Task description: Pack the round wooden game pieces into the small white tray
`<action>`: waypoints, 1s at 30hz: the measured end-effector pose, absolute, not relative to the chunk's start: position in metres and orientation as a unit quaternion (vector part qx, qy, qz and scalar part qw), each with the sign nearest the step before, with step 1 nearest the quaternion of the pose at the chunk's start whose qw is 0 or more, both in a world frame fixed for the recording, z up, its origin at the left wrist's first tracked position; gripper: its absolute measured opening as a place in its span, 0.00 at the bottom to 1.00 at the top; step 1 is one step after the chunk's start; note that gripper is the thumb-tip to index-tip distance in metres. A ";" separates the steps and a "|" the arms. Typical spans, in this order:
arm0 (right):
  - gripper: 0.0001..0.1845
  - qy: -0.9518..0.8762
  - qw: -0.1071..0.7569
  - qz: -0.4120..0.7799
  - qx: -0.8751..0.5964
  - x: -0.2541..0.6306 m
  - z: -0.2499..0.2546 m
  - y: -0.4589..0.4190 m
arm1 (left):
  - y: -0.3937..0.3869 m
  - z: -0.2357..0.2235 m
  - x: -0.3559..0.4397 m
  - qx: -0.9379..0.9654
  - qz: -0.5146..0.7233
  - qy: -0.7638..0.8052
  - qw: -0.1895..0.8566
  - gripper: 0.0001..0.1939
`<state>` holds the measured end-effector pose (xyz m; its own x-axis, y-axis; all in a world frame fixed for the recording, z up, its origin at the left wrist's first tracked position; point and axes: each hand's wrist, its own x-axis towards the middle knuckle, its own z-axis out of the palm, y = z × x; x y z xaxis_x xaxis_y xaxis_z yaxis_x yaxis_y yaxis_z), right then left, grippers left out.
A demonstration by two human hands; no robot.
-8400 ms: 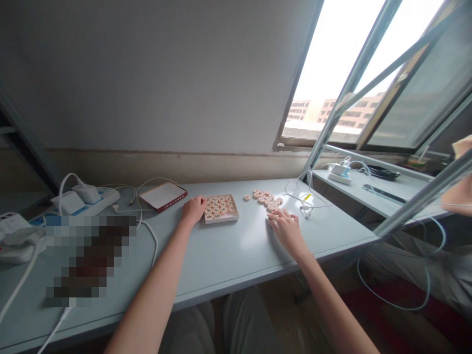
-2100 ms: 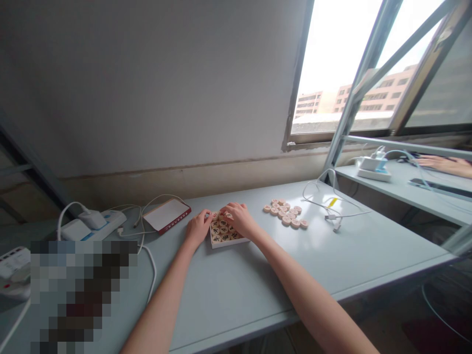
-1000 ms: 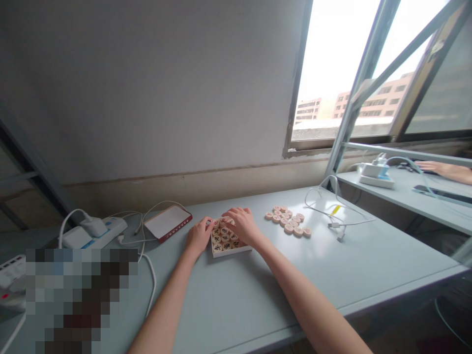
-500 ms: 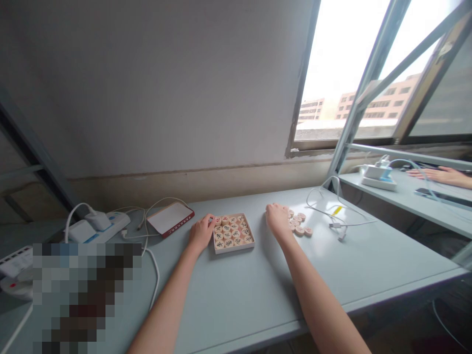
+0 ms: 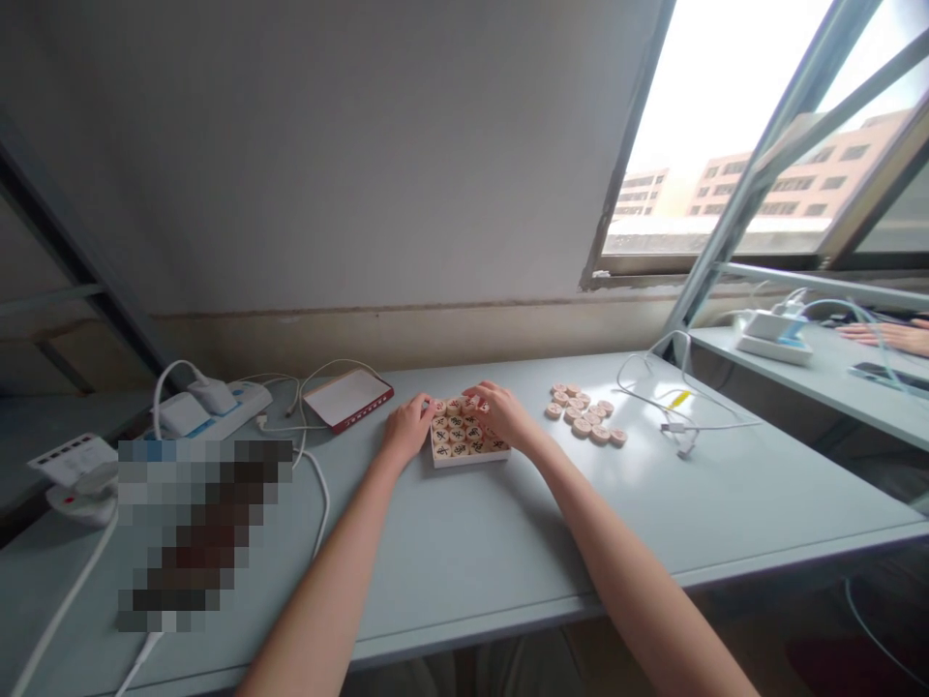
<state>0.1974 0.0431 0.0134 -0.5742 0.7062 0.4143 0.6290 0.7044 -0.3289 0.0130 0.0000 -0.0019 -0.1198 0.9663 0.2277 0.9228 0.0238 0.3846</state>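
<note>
A small square box (image 5: 464, 457) filled with round wooden chess pieces sits mid-table. My left hand (image 5: 407, 430) rests against the box's left side, fingers curled on its edge. Over the box's far right part lies my right hand (image 5: 503, 414), fingers bent down onto the pieces; whether it holds one is hidden. A loose cluster of several wooden pieces (image 5: 584, 422) lies on the table to the right of the box.
A red-edged box lid (image 5: 348, 397) lies left of the box. White power strips (image 5: 207, 409) and cables sit at far left. A white cable with a yellow tag (image 5: 676, 411) lies at right. Another person's hand (image 5: 886, 335) rests on the neighbouring table.
My right hand has come back from the loose pile to the box and now lies over its pieces. My left hand has stayed at the box's left side.
</note>
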 end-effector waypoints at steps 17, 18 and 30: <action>0.11 -0.697 0.075 -0.101 -0.706 0.244 0.036 0.045 | 0.001 -0.005 0.011 0.669 0.223 0.709 0.034 0.16; 0.12 -0.688 0.048 -0.085 -0.719 0.246 0.035 0.046 | 0.001 -0.005 0.011 0.669 0.223 0.708 0.035 0.16; 0.13 -0.686 0.006 -0.026 -0.727 0.254 0.046 0.043 | 0.001 -0.005 0.010 0.674 0.220 0.704 0.035 0.18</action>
<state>0.2544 0.0431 0.0460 0.0584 0.9972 0.0463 0.9979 -0.0597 0.0262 0.0104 0.0010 -0.0054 -0.0883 0.9649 0.2475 0.9344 -0.0059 0.3563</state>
